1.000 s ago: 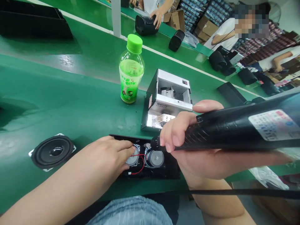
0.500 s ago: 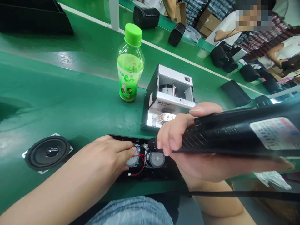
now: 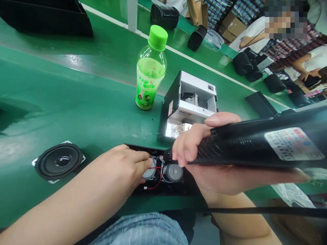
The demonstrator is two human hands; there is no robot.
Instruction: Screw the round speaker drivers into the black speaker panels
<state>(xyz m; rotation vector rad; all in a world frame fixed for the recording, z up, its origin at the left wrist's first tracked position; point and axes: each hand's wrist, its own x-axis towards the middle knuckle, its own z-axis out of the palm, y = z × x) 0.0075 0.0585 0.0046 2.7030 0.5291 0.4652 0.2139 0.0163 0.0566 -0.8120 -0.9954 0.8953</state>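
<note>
My right hand [image 3: 194, 149] is wrapped around a black electric screwdriver [image 3: 245, 143] with a white label. Its tip points left at the inside of a black speaker panel [image 3: 189, 185], close to the rim of a round speaker driver [image 3: 174, 172] seated there. My left hand [image 3: 130, 163] presses its fingers on a second speaker driver [image 3: 150, 173] to the left in the same panel, partly covering it. Between the drivers runs a red wire [image 3: 156, 185] with a small white connector [image 3: 145, 188]. The contact point of the screwdriver bit is too small to make out.
A loose speaker driver [image 3: 60, 161] lies cone-up at left. Behind the panel stand a silver-and-black screw feeder [image 3: 187, 105] and a green-capped bottle [image 3: 151, 68]. A black box [image 3: 46, 18] sits at far left; co-workers and speaker housings [image 3: 165, 16] are across the bench.
The view has shifted slightly, so the bench items appear further right. Both hands keep their places on the driver and the screwdriver.
</note>
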